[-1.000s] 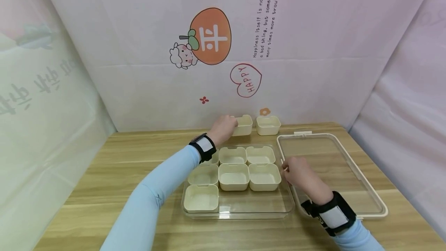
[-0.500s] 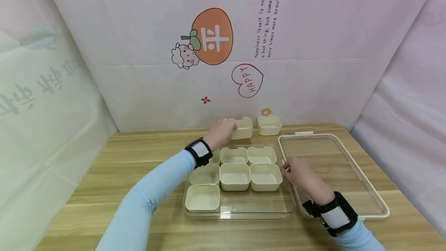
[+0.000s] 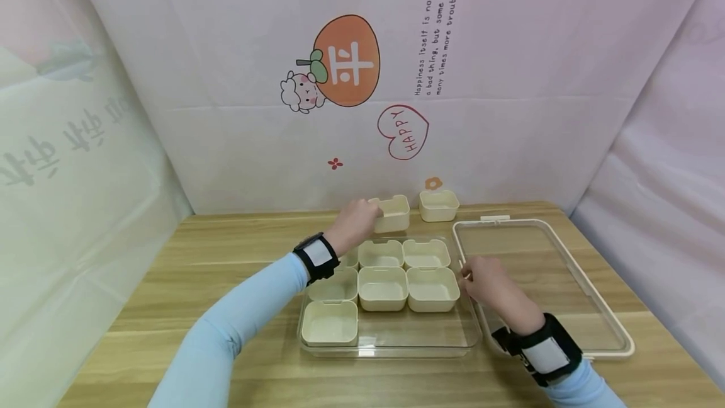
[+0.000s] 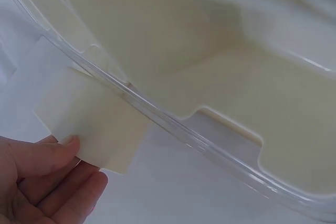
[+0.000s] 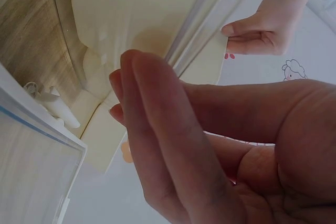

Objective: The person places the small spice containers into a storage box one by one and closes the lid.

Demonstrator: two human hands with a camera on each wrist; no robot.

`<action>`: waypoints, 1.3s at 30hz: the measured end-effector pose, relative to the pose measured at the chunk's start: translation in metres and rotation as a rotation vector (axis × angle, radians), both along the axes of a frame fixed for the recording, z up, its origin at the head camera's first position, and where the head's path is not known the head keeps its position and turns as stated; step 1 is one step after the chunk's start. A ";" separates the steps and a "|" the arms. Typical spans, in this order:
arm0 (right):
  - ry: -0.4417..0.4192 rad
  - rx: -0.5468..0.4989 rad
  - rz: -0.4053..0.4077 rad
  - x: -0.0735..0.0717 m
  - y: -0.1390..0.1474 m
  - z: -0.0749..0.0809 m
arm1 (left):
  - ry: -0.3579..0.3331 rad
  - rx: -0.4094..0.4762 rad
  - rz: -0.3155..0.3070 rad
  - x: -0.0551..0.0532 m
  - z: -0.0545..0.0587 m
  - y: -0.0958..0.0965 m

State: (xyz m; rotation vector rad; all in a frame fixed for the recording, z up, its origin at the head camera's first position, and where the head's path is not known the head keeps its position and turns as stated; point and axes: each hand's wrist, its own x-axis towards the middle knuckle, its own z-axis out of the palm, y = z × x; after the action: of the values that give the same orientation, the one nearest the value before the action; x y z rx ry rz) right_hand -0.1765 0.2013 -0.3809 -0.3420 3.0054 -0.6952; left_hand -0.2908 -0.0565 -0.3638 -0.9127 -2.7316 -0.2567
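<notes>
In the head view my left hand [image 3: 354, 225] pinches a small cream bin [image 3: 392, 214] by its left side, above the back edge of the clear tray [image 3: 419, 335]. The left wrist view shows thumb and fingers gripping the edge of this held bin [image 4: 97, 121]. Inside the tray sit several matching cream bins [image 3: 382, 288] in rows; my left wrist partly hides one. My right hand [image 3: 493, 285] is at the tray's right side, beside the lid. Its fingers are loosely bent, with nothing seen between them in the right wrist view; whether they touch the tray I cannot tell.
Another cream bin [image 3: 438, 205] stands at the back of the wooden table [image 3: 226, 238], close to the printed cloth backdrop [image 3: 238, 143]. A clear lid with a cream frame [image 3: 589, 276] lies to the tray's right. Cloth also hangs on both sides.
My left hand has drawn the held bin slightly down and toward the tray, away from the backdrop. The right hand has stayed nearly still beside the tray.
</notes>
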 end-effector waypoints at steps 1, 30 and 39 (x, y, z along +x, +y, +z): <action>0.001 0.001 0.000 0.000 0.000 0.000 | -0.004 0.001 -0.003 0.002 0.000 -0.001; 0.002 0.018 -0.006 -0.002 0.001 -0.002 | 0.080 -0.001 -0.031 0.040 0.008 -0.016; 0.006 0.019 0.001 -0.002 0.002 -0.004 | 0.079 0.031 -0.075 0.054 0.007 -0.023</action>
State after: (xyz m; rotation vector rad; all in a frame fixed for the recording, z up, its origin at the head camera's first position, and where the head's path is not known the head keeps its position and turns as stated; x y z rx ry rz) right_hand -0.1781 0.2033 -0.3844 -0.3450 3.0155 -0.6657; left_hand -0.2370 -0.0797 -0.3563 -0.9961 -2.6183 -0.2702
